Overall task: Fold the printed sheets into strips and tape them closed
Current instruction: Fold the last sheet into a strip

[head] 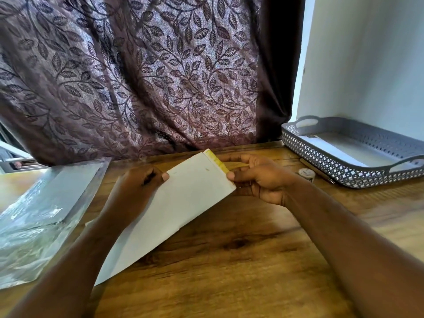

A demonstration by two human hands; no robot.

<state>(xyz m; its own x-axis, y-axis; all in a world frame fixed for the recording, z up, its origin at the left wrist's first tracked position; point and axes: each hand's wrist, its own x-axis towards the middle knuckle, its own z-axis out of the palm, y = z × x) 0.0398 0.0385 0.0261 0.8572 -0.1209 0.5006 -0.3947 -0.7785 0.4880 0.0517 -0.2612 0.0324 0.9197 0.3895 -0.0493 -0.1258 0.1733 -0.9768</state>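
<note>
From the head camera, a folded white sheet (183, 203) lies slantwise over the middle of the wooden table (229, 260). Its far end is raised between both hands, and its near end runs down under the left forearm. A narrow yellow printed band (216, 161) shows along the far edge. The left hand (140, 187) grips the sheet's left edge, fingers curled and thumb pressed on the white face. The right hand (259, 180) pinches the far right corner, thumb on top and fingers curled behind. A thin yellowish strip (237, 165) crosses between those fingers; I cannot tell what it is. A small tape roll (306, 175) stands just right of the right hand, near a grey perforated tray (339, 173) at the table's right edge. On the left lies a clear plastic bag (41, 214) with pale sheets inside. A leaf-patterned curtain (149, 76) hangs behind the table.
</note>
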